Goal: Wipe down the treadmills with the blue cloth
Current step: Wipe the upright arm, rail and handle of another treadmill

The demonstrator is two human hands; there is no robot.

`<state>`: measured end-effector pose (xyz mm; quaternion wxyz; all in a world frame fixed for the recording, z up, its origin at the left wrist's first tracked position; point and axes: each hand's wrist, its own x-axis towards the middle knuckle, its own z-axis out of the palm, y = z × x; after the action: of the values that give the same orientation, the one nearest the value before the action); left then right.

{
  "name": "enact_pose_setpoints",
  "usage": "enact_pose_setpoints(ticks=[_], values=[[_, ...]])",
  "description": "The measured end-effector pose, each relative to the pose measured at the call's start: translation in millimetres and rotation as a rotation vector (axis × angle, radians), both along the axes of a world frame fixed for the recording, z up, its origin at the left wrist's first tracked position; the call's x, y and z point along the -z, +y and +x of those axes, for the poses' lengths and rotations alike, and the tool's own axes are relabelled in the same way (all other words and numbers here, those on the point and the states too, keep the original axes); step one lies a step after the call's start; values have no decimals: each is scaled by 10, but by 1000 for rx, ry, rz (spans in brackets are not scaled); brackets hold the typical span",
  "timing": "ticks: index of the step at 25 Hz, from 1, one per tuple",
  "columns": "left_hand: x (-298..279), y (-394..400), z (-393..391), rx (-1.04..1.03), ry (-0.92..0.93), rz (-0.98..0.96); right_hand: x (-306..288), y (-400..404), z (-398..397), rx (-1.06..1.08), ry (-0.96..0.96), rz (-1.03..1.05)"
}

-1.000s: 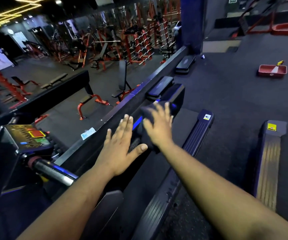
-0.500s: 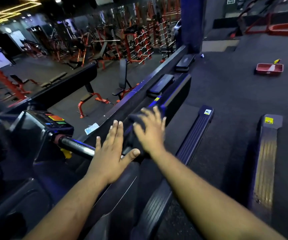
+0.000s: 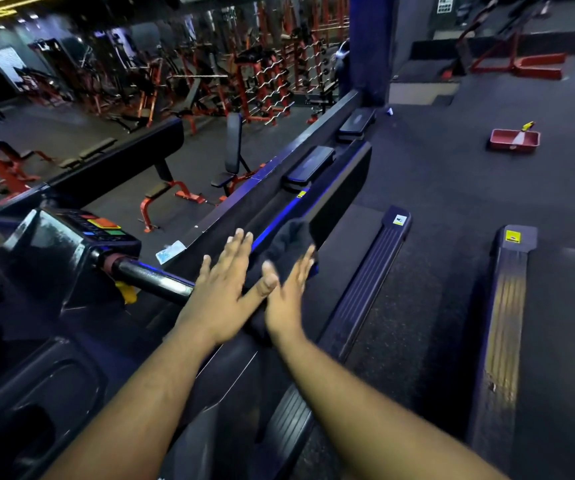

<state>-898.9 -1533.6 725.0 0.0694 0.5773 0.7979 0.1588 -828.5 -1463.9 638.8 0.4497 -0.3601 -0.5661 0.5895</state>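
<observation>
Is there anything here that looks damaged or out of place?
Yes. A red tray sits alone on the open floor, away from the machines. The right treadmill's side rail shows worn, scuffed patches.

The right hand [image 3: 288, 292] has turned from lying flat, palm down, on the blue cloth [image 3: 286, 244] to standing on its edge, with the cloth now showing beyond its fingertips toward 12 o'clock. The left hand [image 3: 223, 289] has come closer, so its thumb now nearly meets the right hand. The treadmill console [image 3: 82, 237] shows further toward 3 o'clock than one second ago.
</observation>
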Motion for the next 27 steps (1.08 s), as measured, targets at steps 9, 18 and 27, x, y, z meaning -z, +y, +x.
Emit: enact_pose_setpoints(ticks=[9, 18, 27], values=[[14, 25, 6, -9, 91, -134, 69, 876, -133, 118, 221, -589], [48, 64, -18, -17, 130, -145, 153, 1289, -114, 158, 202, -567], [53, 62, -48, -23, 6, -66, -111, 480, 65, -64, -327, 526]])
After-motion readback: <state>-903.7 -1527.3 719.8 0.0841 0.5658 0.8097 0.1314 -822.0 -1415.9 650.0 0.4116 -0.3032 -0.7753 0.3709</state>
